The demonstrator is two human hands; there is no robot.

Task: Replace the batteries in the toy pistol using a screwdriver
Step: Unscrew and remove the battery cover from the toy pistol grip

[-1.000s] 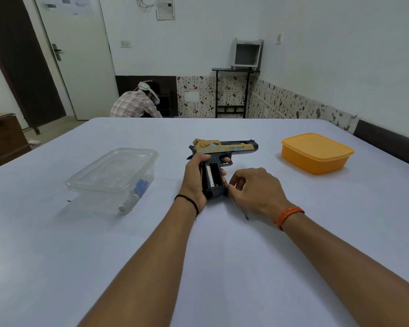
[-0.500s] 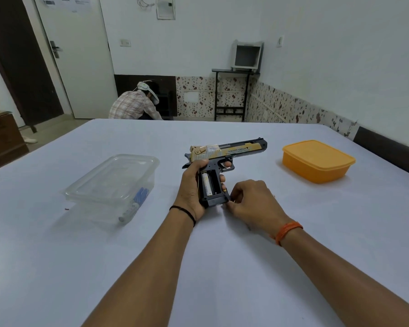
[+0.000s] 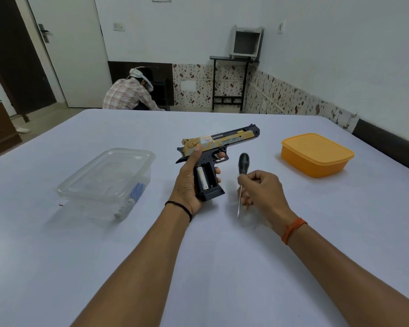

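Observation:
My left hand [image 3: 187, 185] grips the black handle of a gold and black toy pistol [image 3: 219, 143], held above the table with its barrel to the right. The battery bay in the handle is uncovered, and one white battery [image 3: 203, 178] lies in its left slot. The right slot looks dark. My right hand [image 3: 262, 190] is closed around a screwdriver [image 3: 242, 175] with a black handle up and a thin shaft pointing down, just right of the pistol grip.
A clear plastic box [image 3: 109, 182] with a lid stands on the left of the white table [image 3: 222, 256]; something blue and white lies inside. A closed orange box [image 3: 316, 154] sits at the right. A person crouches by the far wall.
My left hand has lifted and tilted the pistol up off the table. My right hand has picked the screwdriver up from the table and moved right of the grip.

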